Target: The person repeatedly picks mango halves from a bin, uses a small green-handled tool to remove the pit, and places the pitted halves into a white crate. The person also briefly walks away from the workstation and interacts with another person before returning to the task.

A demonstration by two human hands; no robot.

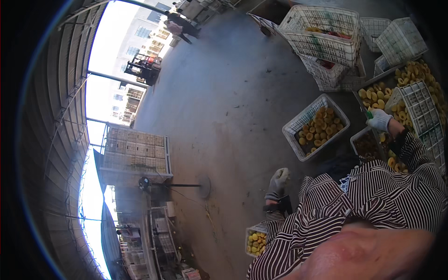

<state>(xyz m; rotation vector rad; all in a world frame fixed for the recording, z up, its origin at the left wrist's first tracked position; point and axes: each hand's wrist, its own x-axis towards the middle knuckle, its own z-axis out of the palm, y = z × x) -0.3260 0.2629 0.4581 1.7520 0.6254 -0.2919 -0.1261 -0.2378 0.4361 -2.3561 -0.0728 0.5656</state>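
Observation:
My left hand [279,180], in a pale work glove, is raised above the concrete floor with its fingers curled; whether it holds anything cannot be told. My right hand [379,120], in a white glove, grips a small green-handled tool [369,114] at the tray's edge; its working end is unclear. Halved yellow stone fruits [376,96] lie on the tray around a tipped white plastic crate [421,105]. Between my hands, a white crate [292,140] on the floor holds halved orange-yellow fruits [320,129]. Near my right hand is a small bin [357,138] with dark brownish contents.
Yellow fruits fill a crate [247,241] beside my left sleeve. Stacked white crates [320,43] stand ahead on the right. Farther off are a pedestal fan [204,186], a large crate stack [136,148], a forklift [145,68] and people walking [180,26].

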